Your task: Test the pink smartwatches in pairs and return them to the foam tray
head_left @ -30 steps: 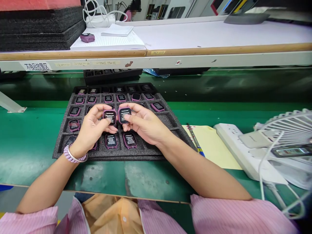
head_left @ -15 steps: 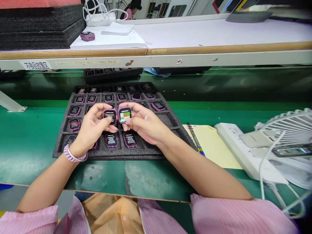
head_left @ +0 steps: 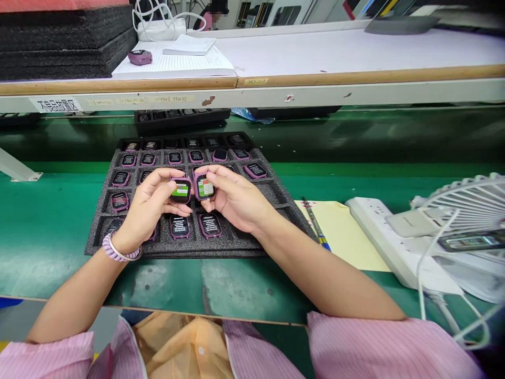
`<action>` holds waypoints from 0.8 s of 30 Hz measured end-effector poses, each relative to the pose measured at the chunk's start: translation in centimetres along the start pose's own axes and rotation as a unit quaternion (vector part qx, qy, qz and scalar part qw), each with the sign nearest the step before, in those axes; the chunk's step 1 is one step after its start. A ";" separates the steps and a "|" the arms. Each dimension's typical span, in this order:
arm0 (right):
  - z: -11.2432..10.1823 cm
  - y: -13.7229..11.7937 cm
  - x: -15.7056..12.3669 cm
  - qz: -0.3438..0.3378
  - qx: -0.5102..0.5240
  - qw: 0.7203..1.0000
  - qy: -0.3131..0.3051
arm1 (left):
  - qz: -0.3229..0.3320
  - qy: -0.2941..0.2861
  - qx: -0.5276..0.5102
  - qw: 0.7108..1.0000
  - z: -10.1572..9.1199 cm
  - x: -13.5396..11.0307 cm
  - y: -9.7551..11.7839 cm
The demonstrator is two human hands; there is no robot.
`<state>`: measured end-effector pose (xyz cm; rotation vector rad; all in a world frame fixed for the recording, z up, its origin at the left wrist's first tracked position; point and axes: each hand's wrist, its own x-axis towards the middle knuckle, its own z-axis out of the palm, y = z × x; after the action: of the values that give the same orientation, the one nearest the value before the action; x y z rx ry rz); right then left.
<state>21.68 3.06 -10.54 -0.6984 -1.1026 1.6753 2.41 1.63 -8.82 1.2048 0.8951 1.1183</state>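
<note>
Two purple smartwatch bodies without straps are held side by side above a dark foam tray (head_left: pixel 252 247). My left hand (head_left: pixel 152 202) is closed around the left smartwatch (head_left: pixel 181 193), its thumb at the upper left of the screen, which shows green and white blocks. Gripped in my right hand (head_left: pixel 236 197) is the right smartwatch (head_left: pixel 205 190); that thumb lies near the top of its screen, where red, green and white blocks show. In the tray's compartments below lie several more purple smartwatches, among them one at the front (head_left: pixel 210 225), many with lit text. My hands hide some compartments.
Right of the tray are a yellow sheet (head_left: pixel 347 237), a pen (head_left: pixel 315 223), a white power strip (head_left: pixel 382 242) and a white fan (head_left: pixel 469 205). A raised shelf (head_left: pixel 315 58) crosses behind, bearing stacked black foam (head_left: pixel 63 47), a notebook (head_left: pixel 185 64) and another smartwatch (head_left: pixel 140 57).
The left watch's screen has switched from text to green and white blocks. Both thumbs have shifted upward on the screens. Both watches stay in my hands.
</note>
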 end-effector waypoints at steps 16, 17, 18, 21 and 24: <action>0.0 0.2 -0.1 -0.012 -0.026 1.000 0.003 | 0.009 -0.016 -0.009 1.000 -0.1 0.0 0.0; 0.1 0.1 -0.2 -0.009 -0.025 1.000 0.003 | 0.008 -0.015 -0.008 1.000 -0.1 0.0 0.0; 0.2 0.0 -0.2 -0.007 -0.025 1.000 0.004 | 0.006 -0.014 -0.007 1.000 -0.1 0.0 0.0; 0.2 -0.1 -0.3 -0.004 -0.026 1.000 0.005 | 0.007 -0.013 -0.008 1.000 -0.1 0.0 0.0; 0.2 -0.1 -0.4 0.000 -0.024 1.000 0.002 | 0.012 -0.011 -0.014 1.000 -0.1 0.0 0.0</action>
<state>21.69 2.67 -10.36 -0.7320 -1.1421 1.6515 2.35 1.68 -8.85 1.2055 0.8470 1.1318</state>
